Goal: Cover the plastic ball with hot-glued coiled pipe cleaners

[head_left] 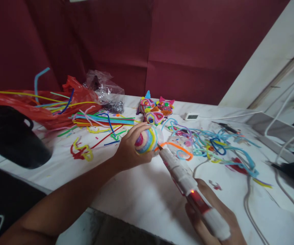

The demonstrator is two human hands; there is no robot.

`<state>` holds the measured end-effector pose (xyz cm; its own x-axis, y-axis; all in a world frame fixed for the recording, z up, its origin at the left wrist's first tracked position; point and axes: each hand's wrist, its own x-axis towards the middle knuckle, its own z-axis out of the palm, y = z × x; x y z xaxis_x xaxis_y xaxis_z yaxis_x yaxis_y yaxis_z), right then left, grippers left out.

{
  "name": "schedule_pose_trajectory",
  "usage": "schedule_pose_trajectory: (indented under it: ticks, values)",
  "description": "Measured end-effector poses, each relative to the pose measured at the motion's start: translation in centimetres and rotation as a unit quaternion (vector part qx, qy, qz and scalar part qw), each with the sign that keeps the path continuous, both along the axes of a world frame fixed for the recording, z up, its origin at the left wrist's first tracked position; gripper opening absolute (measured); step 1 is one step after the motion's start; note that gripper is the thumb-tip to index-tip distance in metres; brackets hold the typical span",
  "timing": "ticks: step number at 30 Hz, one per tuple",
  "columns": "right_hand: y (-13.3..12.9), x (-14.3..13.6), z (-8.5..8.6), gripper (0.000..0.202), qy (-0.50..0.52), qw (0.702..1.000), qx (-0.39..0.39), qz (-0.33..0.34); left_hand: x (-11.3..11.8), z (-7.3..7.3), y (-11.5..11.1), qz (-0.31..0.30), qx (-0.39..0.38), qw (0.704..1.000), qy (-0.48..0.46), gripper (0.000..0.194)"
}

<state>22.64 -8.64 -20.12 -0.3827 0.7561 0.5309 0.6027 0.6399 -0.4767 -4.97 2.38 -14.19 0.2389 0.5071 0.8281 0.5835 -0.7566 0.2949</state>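
Note:
My left hand point(130, 149) is closed around a ball point(148, 139) covered in coiled pipe cleaners in yellow, blue, white and pink. From the ball's right side trails an orange pipe cleaner point(178, 148). Wrapped in my right hand point(213, 211) is a white hot glue gun point(182, 173), a red light glowing on its body. Its nozzle points up and left, right by the ball's edge; whether it touches cannot be made out.
Finished colourful pipe-cleaner figures point(157, 109) stand at the back. Loose pipe cleaners point(218, 146) tangle on the right; a bundle point(106, 119) and a red plastic bag point(72, 88) lie left. Also present are a black container point(14, 139), a small display point(191, 116) and cables point(250, 200).

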Motion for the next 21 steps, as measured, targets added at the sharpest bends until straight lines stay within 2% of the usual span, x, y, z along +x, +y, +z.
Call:
schedule_pose_trajectory:
  ticks: [5, 11, 14, 18, 21]
  values:
    - [0.0, -0.3, 0.5, 0.053, 0.002, 1.0, -0.022, 0.015, -0.1, 0.0, 0.0, 0.015, -0.021, 1.0, -0.002, 0.063]
    - [-0.4, -1.2, 1.6, 0.031, 0.072, 0.997, -0.026, 0.013, 0.0, 0.0, 0.0, 0.0, -0.018, 1.0, -0.008, 0.059]
    - [-0.8, -1.4, 1.8, 0.028, 0.083, 0.996, -0.031, 0.023, 0.0, 0.1, 0.0, 0.011, -0.035, 0.999, -0.012, 0.063]
    - [-1.1, -1.4, 1.9, 0.03, 0.078, 0.997, -0.007, -0.012, 0.1, -0.1, 0.2, 0.018, -0.051, 0.998, -0.018, 0.064]
    - [-1.0, -1.5, 2.2, 0.024, 0.072, 0.997, 0.014, -0.018, 0.2, -0.6, 0.6, 0.001, -0.016, 0.999, -0.045, 0.062]
